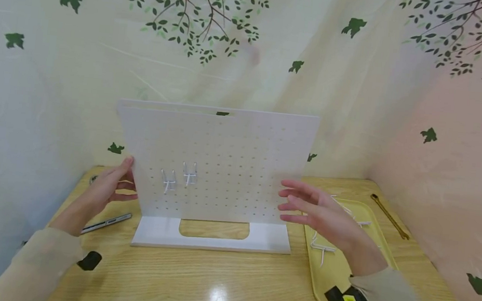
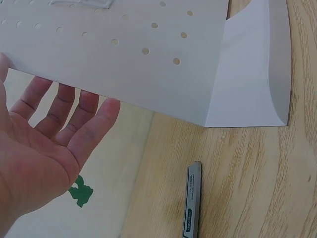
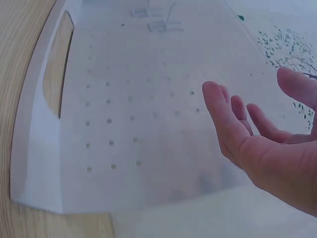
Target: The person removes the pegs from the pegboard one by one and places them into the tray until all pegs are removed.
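Observation:
A white pegboard (image 1: 233, 145) stands upright on its white base (image 1: 267, 240), which has a wide cut-out. Two double wire hooks (image 1: 169, 182) are fixed on the left half of its face. My left hand (image 1: 104, 188) grips the board's left edge; in the left wrist view its fingers (image 2: 81, 106) reach behind that edge, while the thumb is only partly in frame. Near the right side of the board, my right hand (image 1: 326, 214) holds nothing, its fingers spread and loosely bent. The right wrist view shows these fingers (image 3: 223, 111) in front of the perforated face.
On the right, a yellow tray (image 1: 319, 286) holds several white wire hooks (image 1: 323, 248), partly covered by my right arm. A brass-coloured wrench (image 1: 389, 216) lies beyond it. A grey utility knife (image 2: 192, 198) lies left of the base. A leaf-printed curtain (image 1: 247, 83) hangs behind.

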The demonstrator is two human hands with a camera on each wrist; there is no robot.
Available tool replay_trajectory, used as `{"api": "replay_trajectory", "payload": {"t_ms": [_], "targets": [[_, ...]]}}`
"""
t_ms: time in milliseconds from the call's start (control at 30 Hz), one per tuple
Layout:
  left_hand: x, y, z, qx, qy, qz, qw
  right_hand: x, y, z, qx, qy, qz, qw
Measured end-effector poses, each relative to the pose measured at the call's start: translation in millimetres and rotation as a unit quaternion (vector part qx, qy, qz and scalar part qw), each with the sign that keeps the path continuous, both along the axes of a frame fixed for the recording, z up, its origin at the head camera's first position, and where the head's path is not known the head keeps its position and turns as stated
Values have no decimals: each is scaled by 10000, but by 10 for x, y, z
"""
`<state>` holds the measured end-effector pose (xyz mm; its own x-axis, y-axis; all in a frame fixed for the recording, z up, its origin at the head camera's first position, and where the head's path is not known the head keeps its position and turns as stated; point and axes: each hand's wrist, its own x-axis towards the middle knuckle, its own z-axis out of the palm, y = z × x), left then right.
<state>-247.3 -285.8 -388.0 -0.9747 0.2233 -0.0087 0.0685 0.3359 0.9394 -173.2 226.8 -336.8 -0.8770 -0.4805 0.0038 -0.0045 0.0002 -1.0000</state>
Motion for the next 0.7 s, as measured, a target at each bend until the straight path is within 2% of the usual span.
{"api": "replay_trajectory", "payload": {"t_ms": [133, 333, 533, 700], "targets": [[6, -3, -2, -4, -3, -16, 10000, -79, -322, -29, -188, -156, 116, 9996], [5, -5, -4, -45, -2, 10, 10000, -204, -802, -80, -427, -448, 518, 9967], [5, 7, 7, -85, -8, 29, 10000, -312, -1279, -136, -543, -1056, 846, 9893], [30, 11, 31, -66, -24, 1, 10000, -405, -1591, -158, -785, -1485, 941, 9813]]}}
